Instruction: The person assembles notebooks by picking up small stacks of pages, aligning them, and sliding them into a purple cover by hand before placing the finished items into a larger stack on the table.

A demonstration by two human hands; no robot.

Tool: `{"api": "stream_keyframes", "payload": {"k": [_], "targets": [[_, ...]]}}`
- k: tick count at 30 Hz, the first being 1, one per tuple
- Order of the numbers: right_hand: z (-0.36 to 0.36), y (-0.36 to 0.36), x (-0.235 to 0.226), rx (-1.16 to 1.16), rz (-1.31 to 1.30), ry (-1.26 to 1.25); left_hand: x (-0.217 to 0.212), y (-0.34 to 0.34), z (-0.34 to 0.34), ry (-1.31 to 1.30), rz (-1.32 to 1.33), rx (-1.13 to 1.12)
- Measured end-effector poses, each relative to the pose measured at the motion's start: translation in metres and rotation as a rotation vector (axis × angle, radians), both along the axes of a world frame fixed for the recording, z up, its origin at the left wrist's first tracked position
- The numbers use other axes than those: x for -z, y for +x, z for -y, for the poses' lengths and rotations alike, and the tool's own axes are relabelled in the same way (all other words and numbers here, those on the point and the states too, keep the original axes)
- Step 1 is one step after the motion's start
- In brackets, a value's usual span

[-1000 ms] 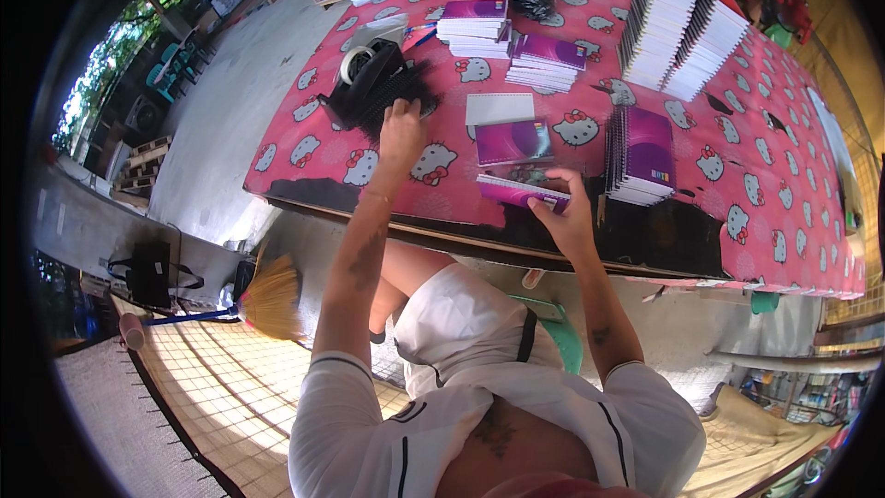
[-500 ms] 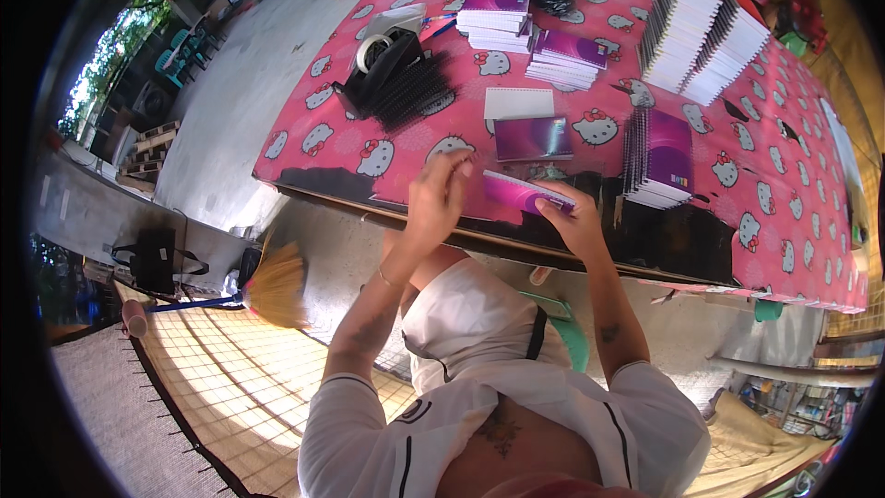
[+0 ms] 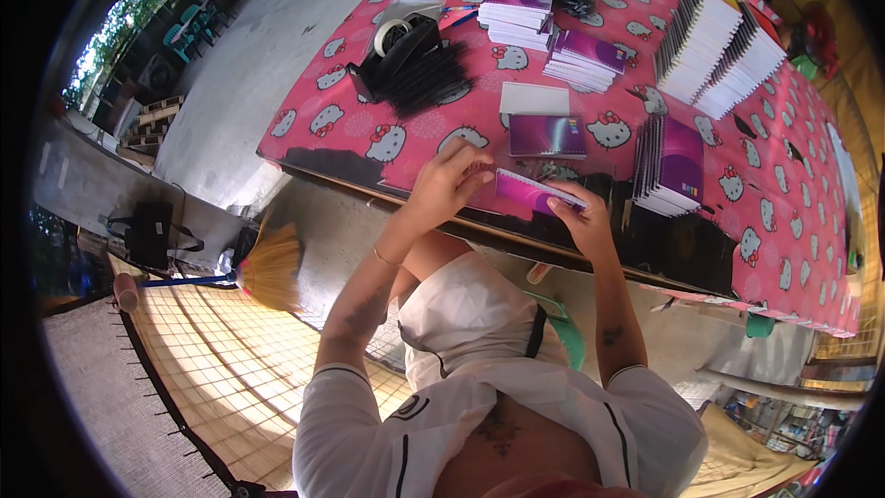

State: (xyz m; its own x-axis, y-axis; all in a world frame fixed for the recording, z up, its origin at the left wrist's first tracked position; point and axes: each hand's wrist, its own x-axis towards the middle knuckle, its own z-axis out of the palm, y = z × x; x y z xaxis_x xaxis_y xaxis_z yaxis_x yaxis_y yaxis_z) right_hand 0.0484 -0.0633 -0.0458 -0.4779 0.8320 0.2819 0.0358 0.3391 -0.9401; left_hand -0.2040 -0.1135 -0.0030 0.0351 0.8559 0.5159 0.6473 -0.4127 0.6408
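Observation:
Near the table's front edge, my right hand (image 3: pixel 584 218) grips a small purple notebook (image 3: pixel 533 192) by its right end, thumb on top. The notebook is tilted, with its punched white edge facing up. Beside its left end is my left hand (image 3: pixel 449 183), its fingers curled into a pinch; whatever is between them is too small to make out. Just beyond lie another purple notebook (image 3: pixel 548 136) and a white sheet or pad (image 3: pixel 535 100). A pile of black binding coils (image 3: pixel 426 83) lies farther left.
A black tape dispenser (image 3: pixel 398 53) stands by the coils. Purple notebooks are stacked at the back (image 3: pixel 516 14), middle (image 3: pixel 585 60) and right (image 3: pixel 668 166). Tall stacks of bound notebooks (image 3: pixel 705 41) rise at the far right. A broom (image 3: pixel 269 269) leans below the table's left side.
The view has shifted slightly, so the table's things sit a little farther right. My left fingers have drawn closer together beside the notebook's left end. My right hand keeps its grip.

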Motion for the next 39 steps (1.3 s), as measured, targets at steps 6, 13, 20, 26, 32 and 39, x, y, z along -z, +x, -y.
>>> {"api": "stream_keyframes", "payload": {"k": [6, 13, 20, 26, 32, 39], "targets": [[0.002, 0.0, -0.001, -0.027, 0.005, -0.041, -0.003, -0.013, -0.011, -0.153, -0.05, 0.254], [0.01, -0.007, -0.001, -0.016, -0.049, -0.07, -0.011, -0.013, -0.007, -0.123, -0.316, 0.196], [0.024, -0.017, -0.008, 0.128, -0.147, -0.178, 0.045, 0.049, 0.048, 0.048, -0.696, -0.246], [0.024, -0.019, -0.006, 0.042, -0.155, -0.195, 0.026, 0.038, 0.033, 0.095, -0.696, -0.292], [0.017, -0.017, -0.005, -0.035, -0.088, -0.132, -0.005, 0.037, 0.013, 0.112, -0.752, -0.395], [0.007, -0.016, 0.002, -0.04, 0.007, -0.002, 0.025, 0.054, 0.027, 0.039, -0.839, -0.226]]}}
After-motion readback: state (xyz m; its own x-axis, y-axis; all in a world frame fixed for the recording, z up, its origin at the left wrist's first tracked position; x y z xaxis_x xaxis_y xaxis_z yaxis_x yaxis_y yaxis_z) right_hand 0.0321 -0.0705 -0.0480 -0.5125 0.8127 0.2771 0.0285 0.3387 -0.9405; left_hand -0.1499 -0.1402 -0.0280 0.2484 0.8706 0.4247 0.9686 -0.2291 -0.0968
